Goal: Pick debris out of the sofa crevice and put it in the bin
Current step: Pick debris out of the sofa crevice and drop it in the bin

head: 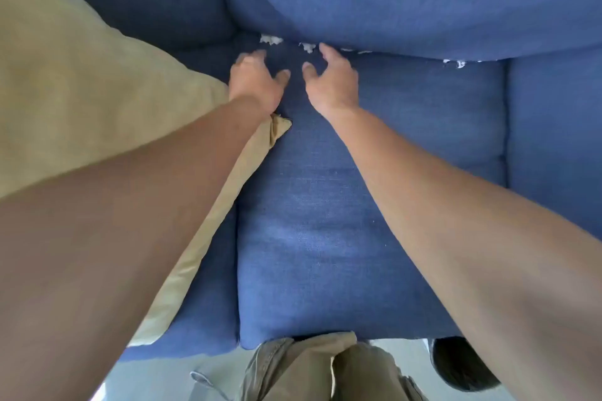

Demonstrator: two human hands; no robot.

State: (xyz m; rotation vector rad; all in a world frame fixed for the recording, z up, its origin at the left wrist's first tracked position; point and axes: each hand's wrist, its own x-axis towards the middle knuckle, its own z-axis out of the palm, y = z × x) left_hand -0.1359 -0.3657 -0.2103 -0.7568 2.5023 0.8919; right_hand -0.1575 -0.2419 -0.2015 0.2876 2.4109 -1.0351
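A view from above looks down on a blue sofa [325,238], seen over two bare arms that reach forward to the back of the seat. The left hand [255,81] and the right hand [332,81] sit close together near the crevice [391,54] where the seat cushion meets the back cushion. Both hands are loosely spread, fingers curled downward, thumbs pointing toward each other with a small gap between them. Neither hand is pinching anything that can be seen.

Small white scraps of debris [271,39] lie along the crevice. One cluster sits just beyond the left hand's fingers, another [308,47] lies just beside the right hand's fingertips, and more bits [460,63] show farther to the right along the same seam.

A tan pillow [81,101] rests on the left part of the sofa, partly under the left forearm. At the bottom edge are the person's khaki trousers [309,368] and, to their right, a dark round bin [456,365] on the pale floor [156,374], partly hidden by the right arm.
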